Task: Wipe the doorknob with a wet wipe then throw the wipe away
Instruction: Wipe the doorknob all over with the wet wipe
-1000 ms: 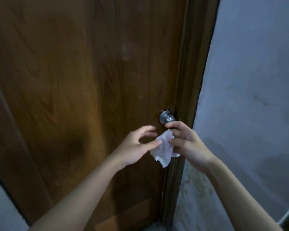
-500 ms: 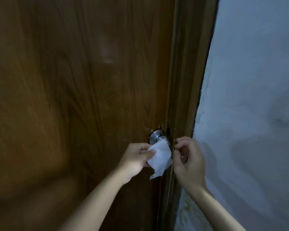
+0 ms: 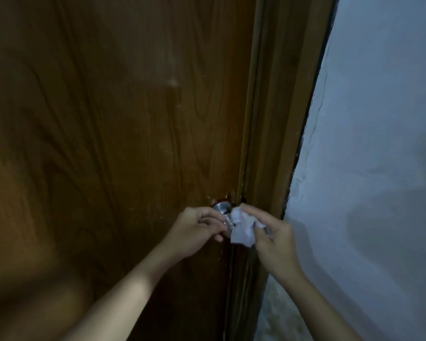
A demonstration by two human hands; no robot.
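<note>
A silver doorknob (image 3: 220, 208) sits at the right edge of the brown wooden door (image 3: 123, 134). Only its base and a sliver of metal show; the hands and wipe hide the rest. A crumpled white wet wipe (image 3: 242, 228) is pressed against the knob's right side. My right hand (image 3: 273, 239) pinches it between thumb and fingers. My left hand (image 3: 197, 230) is on the knob's left side, fingers curled around the metal. Its fingertips come close to the wipe's left edge.
The brown door frame (image 3: 276, 143) runs down just right of the knob. Past it stands a pale blue-grey wall (image 3: 374, 168) with rough, flaking paint near the bottom. The scene is dim. No bin is in view.
The wipe has passed from my left hand to my right hand. My right hand has closed in on the knob. My left fingers have shifted onto the knob's left side.
</note>
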